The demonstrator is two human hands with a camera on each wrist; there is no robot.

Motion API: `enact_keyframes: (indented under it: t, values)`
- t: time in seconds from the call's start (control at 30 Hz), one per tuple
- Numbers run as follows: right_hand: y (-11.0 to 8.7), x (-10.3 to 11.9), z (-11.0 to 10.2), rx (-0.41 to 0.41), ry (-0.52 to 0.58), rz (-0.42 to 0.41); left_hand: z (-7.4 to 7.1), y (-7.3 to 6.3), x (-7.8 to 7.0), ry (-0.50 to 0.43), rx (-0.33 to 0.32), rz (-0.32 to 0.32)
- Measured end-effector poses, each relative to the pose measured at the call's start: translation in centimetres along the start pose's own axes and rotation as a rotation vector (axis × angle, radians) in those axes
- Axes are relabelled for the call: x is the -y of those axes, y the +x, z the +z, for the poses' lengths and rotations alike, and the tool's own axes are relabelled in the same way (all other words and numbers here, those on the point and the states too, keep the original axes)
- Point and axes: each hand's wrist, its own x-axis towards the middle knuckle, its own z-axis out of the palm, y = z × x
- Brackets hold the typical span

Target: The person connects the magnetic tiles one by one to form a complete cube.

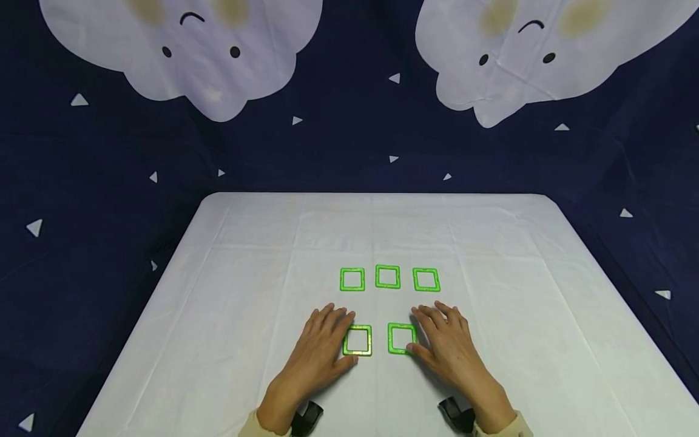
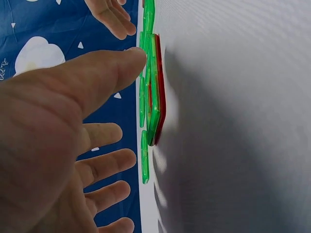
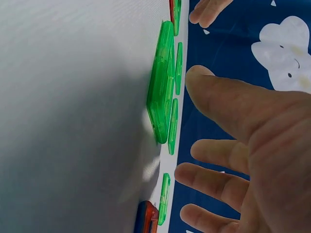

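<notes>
**Left hand [image 1: 322,349] and right hand [image 1: 449,347] both released, palms down**

Neither hand grasps anything: the fingers reach out, relaxed. On a white cloth-covered table [image 1: 218,315], the near left translucent green plastic square frame [image 1: 369,341] lies between the left hand's thumb and index finger, a red layer [image 2: 161,107] under it in the left wrist view. The near right translucent green plastic square frame [image 1: 390,338] lies just beside the right hand, whose thumb overlaps its corner from above; I cannot tell whether either hand touches its frame. Beyond them, 3 green plastic square frames [image 1: 377,277] sit in a row, apart from one another. Behind hangs a dark blue fabric backdrop [image 1: 349,142] with 2 white printed clouds [image 1: 202,73].
</notes>
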Motion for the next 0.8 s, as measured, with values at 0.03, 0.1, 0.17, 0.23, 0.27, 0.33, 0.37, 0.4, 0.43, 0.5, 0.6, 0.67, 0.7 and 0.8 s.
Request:
enact_keyframes:
  t: [0.03,0.1,0.17,0.23,0.27,0.33,0.37,0.4,0.43,0.5,0.6,0.67,0.7,0.8]
  values:
    - [0.02,-0.01,0.03,0.004,-0.004,0.001,-0.02,0.01,0.00,0.001,0.000,0.001]
    - [0.09,-0.02,0.10,0.008,-0.010,0.000,-0.04,0.03,0.01,0.004,-0.001,0.003]
    - [0.16,-0.04,0.19,0.010,-0.018,-0.003,-0.03,0.05,0.03,0.006,-0.001,0.005]
    - [0.23,-0.06,0.27,0.010,-0.023,-0.004,-0.01,0.07,0.05,0.008,-0.001,0.008]
    - [0.27,-0.05,0.30,0.011,-0.024,-0.004,0.01,0.07,0.06,0.008,-0.002,0.010]
    - [0.33,-0.07,0.37,0.013,-0.025,-0.003,0.06,0.06,0.10,0.012,-0.009,0.019]
    - [0.36,-0.09,0.39,0.015,-0.024,-0.001,0.08,0.04,0.12,0.016,-0.014,0.024]
    - [0.39,-0.09,0.42,0.018,-0.023,0.000,0.10,0.03,0.14,0.022,-0.021,0.031]
    - [0.42,-0.10,0.43,0.021,-0.022,0.001,0.12,0.03,0.17,0.026,-0.028,0.036]
    - [0.50,-0.15,0.47,0.028,-0.020,0.006,0.18,0.01,0.23,0.036,-0.042,0.046]
    - [0.62,-0.24,0.52,0.040,-0.014,0.014,0.24,0.00,0.30,0.045,-0.056,0.053]
    - [0.70,-0.29,0.55,0.047,-0.010,0.019,0.28,0.01,0.34,0.048,-0.060,0.054]
    - [0.73,-0.31,0.57,0.050,-0.008,0.020,0.29,0.02,0.35,0.048,-0.061,0.052]
    - [0.80,-0.40,0.63,0.057,-0.009,0.024,0.32,0.01,0.38,0.049,-0.063,0.050]
